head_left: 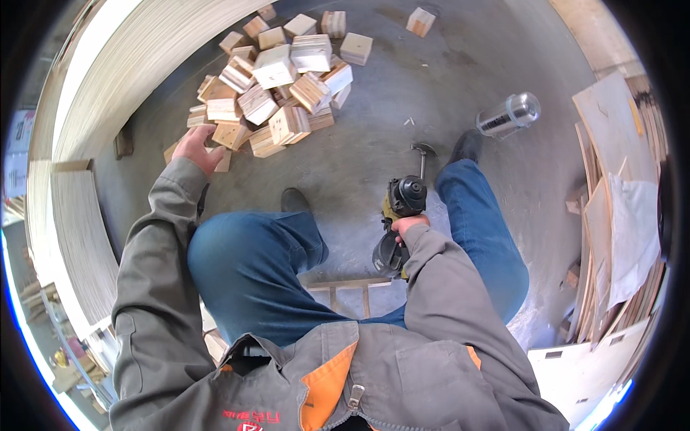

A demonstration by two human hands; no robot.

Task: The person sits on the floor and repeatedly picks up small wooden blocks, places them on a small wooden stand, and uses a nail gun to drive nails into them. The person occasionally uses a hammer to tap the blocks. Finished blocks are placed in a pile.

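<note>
My left hand (195, 150) reaches to the near left edge of a heap of wooden blocks (274, 67), thumb and fingers apart. It is against or just beside a block (231, 134); whether it touches is hard to tell. The blocks are pale, layered cubes, piled loosely on the floor. Between my knees, my right hand (411, 225) is wrapped round the handle of a nail gun (404, 198) with a black round cap and a black drum-like magazine. Just beyond the nail gun, a claw hammer (423, 153) shows its metal head, its lower part hidden.
A steel flask (509, 115) lies near my right shoe. One lone block (420, 22) sits at the far side. Tall stacks of thin boards (83, 237) rise on the left; leaning wood sheets (611, 179) line the right. A wooden frame piece (349, 284) is below me.
</note>
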